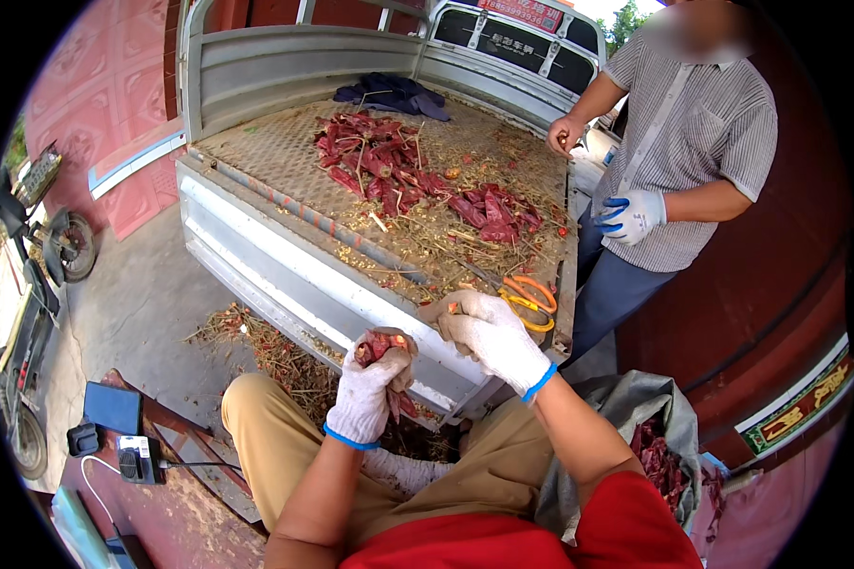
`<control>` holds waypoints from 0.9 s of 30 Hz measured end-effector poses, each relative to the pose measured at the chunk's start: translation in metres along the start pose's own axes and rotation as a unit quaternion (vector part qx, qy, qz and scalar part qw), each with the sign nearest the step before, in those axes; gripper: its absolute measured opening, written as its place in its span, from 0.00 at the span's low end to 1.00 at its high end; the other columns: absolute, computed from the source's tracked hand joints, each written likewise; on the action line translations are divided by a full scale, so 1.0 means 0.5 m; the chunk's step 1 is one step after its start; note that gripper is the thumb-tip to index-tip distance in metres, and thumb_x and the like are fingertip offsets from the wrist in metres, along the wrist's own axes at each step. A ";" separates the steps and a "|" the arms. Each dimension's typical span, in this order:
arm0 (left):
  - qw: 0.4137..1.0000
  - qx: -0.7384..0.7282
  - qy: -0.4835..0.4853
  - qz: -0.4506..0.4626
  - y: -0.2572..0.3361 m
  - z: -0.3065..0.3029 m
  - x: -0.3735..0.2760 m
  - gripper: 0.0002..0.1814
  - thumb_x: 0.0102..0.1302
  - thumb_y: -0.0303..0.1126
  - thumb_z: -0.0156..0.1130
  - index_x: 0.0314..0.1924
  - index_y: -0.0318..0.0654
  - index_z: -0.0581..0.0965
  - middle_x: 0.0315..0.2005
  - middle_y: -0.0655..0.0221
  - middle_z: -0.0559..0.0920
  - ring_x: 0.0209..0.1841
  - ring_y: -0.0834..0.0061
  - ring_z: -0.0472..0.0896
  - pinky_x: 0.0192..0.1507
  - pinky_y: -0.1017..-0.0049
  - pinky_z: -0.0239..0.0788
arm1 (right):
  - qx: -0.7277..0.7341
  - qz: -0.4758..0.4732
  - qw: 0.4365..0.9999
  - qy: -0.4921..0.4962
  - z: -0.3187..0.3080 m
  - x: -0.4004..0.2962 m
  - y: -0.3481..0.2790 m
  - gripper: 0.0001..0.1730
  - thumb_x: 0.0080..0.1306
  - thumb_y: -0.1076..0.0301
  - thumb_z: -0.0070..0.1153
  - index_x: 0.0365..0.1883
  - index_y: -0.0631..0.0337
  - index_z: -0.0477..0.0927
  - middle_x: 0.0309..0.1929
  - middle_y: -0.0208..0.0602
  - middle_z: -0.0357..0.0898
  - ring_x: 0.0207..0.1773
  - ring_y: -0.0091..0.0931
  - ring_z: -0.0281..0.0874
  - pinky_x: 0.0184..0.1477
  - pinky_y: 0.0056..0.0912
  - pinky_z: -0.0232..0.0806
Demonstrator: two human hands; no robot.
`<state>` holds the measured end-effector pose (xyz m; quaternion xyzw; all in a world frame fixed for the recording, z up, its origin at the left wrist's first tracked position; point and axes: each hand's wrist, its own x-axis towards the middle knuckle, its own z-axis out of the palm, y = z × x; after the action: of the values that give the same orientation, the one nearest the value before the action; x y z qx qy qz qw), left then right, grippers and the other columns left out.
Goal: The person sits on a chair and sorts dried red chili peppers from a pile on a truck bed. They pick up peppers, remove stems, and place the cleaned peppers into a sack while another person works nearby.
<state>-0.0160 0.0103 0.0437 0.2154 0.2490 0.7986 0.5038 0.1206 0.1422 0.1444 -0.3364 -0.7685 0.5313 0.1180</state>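
My left hand (pixel 365 393), in a white knitted glove with a blue cuff, grips a small bunch of dried red chili peppers (pixel 381 346) in front of the truck's tailgate. A pepper tip hangs below the fist. Over the tailgate's top edge is my right hand (pixel 494 333), gloved alike, with its fingers curled. A small reddish bit shows at those fingers, but whether it is held is unclear. Beside this hand, scissors (pixel 526 302) with orange and yellow handles lie on the truck bed. Farther in lies a pile of dried red chili peppers (pixel 377 156).
Stalk debris (pixel 462 242) litters the metal truck bed (pixel 270 146), where dark cloth (pixel 391 94) lies. A person (pixel 683 142) stands right, one hand gloved. A sack (pixel 672 398) of peppers is beside me. Left are a wooden table (pixel 178 519) with devices and a motorcycle (pixel 32 284).
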 end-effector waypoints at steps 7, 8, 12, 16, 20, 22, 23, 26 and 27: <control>0.993 -0.037 -0.052 -0.102 0.007 0.005 0.006 0.11 0.62 0.27 0.69 0.41 0.36 0.77 0.30 0.70 0.78 0.28 0.77 0.74 0.32 0.75 0.67 | -0.459 -0.127 0.879 -0.014 -0.007 -0.037 -0.047 0.16 0.67 0.57 0.56 0.49 0.50 0.85 0.42 0.38 0.87 0.43 0.41 0.86 0.42 0.46 0.75; 0.992 -0.039 -0.041 -0.109 0.004 0.009 0.004 0.11 0.61 0.27 0.70 0.42 0.37 0.77 0.31 0.69 0.79 0.30 0.75 0.76 0.33 0.75 0.68 | -0.490 -0.124 0.862 -0.038 -0.008 -0.033 -0.058 0.16 0.68 0.56 0.55 0.49 0.50 0.85 0.44 0.37 0.87 0.45 0.42 0.86 0.44 0.46 0.76; 0.994 0.021 -0.009 -0.106 0.010 -0.004 0.004 0.16 0.61 0.29 0.71 0.46 0.36 0.77 0.35 0.66 0.83 0.33 0.71 0.83 0.37 0.72 0.74 | -0.443 -0.207 0.870 -0.068 -0.011 -0.014 -0.078 0.18 0.68 0.56 0.52 0.49 0.51 0.87 0.46 0.42 0.87 0.50 0.44 0.85 0.50 0.45 0.75; 0.996 0.026 0.017 -0.089 0.025 0.001 0.007 0.14 0.62 0.31 0.69 0.46 0.33 0.79 0.34 0.65 0.84 0.30 0.74 0.81 0.34 0.74 0.73 | -0.326 -0.175 0.928 -0.040 -0.028 0.021 -0.127 0.21 0.67 0.51 0.50 0.47 0.52 0.87 0.45 0.49 0.86 0.53 0.47 0.83 0.53 0.48 0.74; 0.997 -0.040 0.040 -0.057 0.023 -0.011 0.006 0.13 0.64 0.32 0.68 0.45 0.31 0.80 0.34 0.62 0.86 0.28 0.77 0.80 0.32 0.75 0.72 | -0.389 -0.168 0.897 0.129 -0.073 0.153 -0.130 0.19 0.67 0.53 0.52 0.43 0.53 0.88 0.44 0.49 0.87 0.50 0.47 0.84 0.51 0.50 0.75; 0.997 -0.057 0.041 -0.040 0.029 -0.023 0.011 0.14 0.65 0.32 0.69 0.46 0.32 0.79 0.36 0.60 0.86 0.29 0.76 0.80 0.32 0.74 0.72 | -0.425 -0.143 0.877 0.173 -0.053 0.242 -0.149 0.19 0.66 0.53 0.54 0.45 0.54 0.87 0.48 0.50 0.86 0.54 0.47 0.83 0.55 0.50 0.74; 0.997 -0.057 0.046 -0.032 0.029 -0.028 0.012 0.14 0.65 0.32 0.68 0.46 0.32 0.79 0.36 0.59 0.86 0.29 0.75 0.80 0.32 0.74 0.73 | -0.419 -0.167 0.872 0.192 -0.051 0.281 -0.138 0.20 0.65 0.52 0.54 0.45 0.55 0.87 0.50 0.50 0.85 0.55 0.47 0.82 0.56 0.50 0.74; 0.996 -0.063 0.060 -0.010 0.033 -0.044 0.009 0.13 0.66 0.32 0.68 0.46 0.33 0.78 0.38 0.58 0.85 0.29 0.73 0.81 0.33 0.73 0.74 | -0.431 -0.122 0.878 0.171 -0.025 0.364 -0.156 0.25 0.64 0.49 0.57 0.47 0.61 0.86 0.53 0.53 0.84 0.57 0.48 0.82 0.58 0.49 0.74; 0.996 -0.069 0.055 -0.008 0.035 -0.048 0.009 0.13 0.66 0.32 0.68 0.46 0.33 0.78 0.39 0.57 0.86 0.30 0.72 0.81 0.33 0.73 0.75 | -0.468 -0.072 0.867 0.153 -0.015 0.385 -0.160 0.24 0.63 0.50 0.58 0.48 0.59 0.87 0.54 0.52 0.85 0.58 0.47 0.82 0.58 0.50 0.75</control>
<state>-0.0443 0.0038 0.0362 0.1341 0.2218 0.8206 0.5093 -0.0506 0.2545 0.1854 -0.3732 -0.9213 0.0411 0.1008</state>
